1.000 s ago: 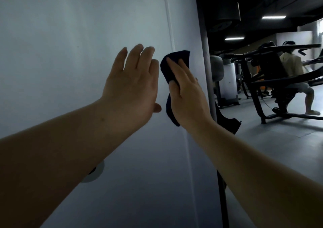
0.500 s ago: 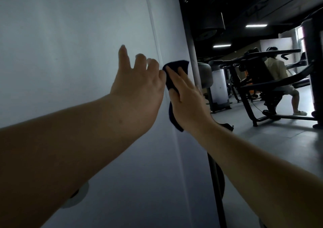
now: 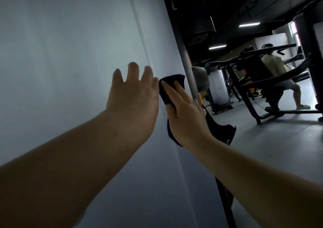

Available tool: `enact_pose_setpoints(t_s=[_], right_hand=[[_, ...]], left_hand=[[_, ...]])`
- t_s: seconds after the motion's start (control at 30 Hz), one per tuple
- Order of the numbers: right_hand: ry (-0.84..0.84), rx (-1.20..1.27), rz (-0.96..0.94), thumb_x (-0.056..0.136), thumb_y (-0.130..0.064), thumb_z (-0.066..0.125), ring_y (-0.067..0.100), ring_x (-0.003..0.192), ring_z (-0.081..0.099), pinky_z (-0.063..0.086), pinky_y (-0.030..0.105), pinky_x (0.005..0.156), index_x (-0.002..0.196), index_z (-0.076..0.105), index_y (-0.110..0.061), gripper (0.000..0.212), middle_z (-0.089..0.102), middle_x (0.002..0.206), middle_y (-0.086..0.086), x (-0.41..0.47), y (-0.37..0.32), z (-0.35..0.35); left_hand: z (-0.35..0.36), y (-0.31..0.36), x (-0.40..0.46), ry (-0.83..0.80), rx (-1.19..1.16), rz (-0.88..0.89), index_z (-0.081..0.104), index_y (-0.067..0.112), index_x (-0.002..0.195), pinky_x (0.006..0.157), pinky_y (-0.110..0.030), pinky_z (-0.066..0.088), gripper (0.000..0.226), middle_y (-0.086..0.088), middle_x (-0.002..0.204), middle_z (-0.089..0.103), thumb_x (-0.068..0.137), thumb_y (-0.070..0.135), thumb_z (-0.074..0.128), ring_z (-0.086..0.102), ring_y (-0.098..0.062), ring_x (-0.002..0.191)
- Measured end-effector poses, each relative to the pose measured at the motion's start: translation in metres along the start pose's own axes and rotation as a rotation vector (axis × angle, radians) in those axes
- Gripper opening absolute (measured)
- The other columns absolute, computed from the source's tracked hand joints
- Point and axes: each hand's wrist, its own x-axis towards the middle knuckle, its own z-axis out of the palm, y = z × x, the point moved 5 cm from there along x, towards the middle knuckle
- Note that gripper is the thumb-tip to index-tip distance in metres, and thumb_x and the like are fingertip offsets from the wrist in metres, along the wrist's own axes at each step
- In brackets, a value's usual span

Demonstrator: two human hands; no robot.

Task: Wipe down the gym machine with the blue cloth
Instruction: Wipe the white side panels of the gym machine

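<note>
Here, the cloth (image 3: 172, 86) is pressed flat against the pale panel (image 3: 70, 53) by the right hand (image 3: 187, 115), whose fingers are laid straight over it, beside the dark post (image 3: 187, 67). The left hand (image 3: 134, 102) is held with fingers spread, left of the cloth, near the panel's seam (image 3: 143, 39).

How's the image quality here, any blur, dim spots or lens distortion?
Head view: dim overall; ceiling strip lights glow bright; the left hand has motion-blurred fingertips; the blue cloth under the right hand reads nearly black; wide-angle lens tilts the pale panel.
</note>
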Motion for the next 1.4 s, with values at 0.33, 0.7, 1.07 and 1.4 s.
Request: enact_pose_setpoints(t_s=[0.33,0.7,1.07,1.4], right_hand=[[0.040,0.168,0.025,0.104,-0.018,0.034,0.017,0.148,0.021,0.023,0.046,0.119,0.153,0.025,-0.037,0.053,0.018,0.163,-0.008,0.046,0.008,-0.010],[0.039,0.149,0.136,0.104,-0.015,0.033,0.019,0.146,0.026,0.025,0.039,0.118,0.155,0.021,-0.031,0.055,0.019,0.162,-0.005,0.057,0.005,-0.016],[0.022,0.212,0.198,0.102,-0.012,0.036,0.020,0.146,0.024,0.022,0.042,0.119,0.154,0.021,-0.034,0.058,0.020,0.161,-0.006,0.044,0.010,-0.010],[-0.007,0.266,0.163,0.104,-0.013,0.034,0.013,0.149,0.012,0.017,0.032,0.118,0.154,0.020,-0.036,0.057,0.011,0.164,-0.008,0.009,0.007,0.001]], left_hand=[[-0.004,0.010,0.003,-0.044,0.087,-0.005,0.006,0.004,0.152,0.111,-0.046,0.030,0.097,-0.020,0.159,0.006,0.090,0.064,0.050,0.018,-0.043,0.142],[0.004,0.006,0.004,-0.041,0.012,0.022,0.006,0.003,0.151,0.120,-0.043,0.015,0.097,-0.021,0.157,0.004,0.089,0.062,0.052,0.006,-0.035,0.147],[0.016,0.016,0.000,-0.131,0.029,-0.014,-0.015,-0.003,0.149,0.119,-0.052,0.006,0.121,-0.027,0.157,-0.017,0.081,0.075,0.048,-0.011,-0.041,0.148],[0.018,0.014,-0.008,-0.082,-0.027,-0.009,-0.013,0.002,0.151,0.120,-0.049,0.003,0.112,-0.021,0.159,-0.018,0.085,0.071,0.045,-0.013,-0.036,0.149]])
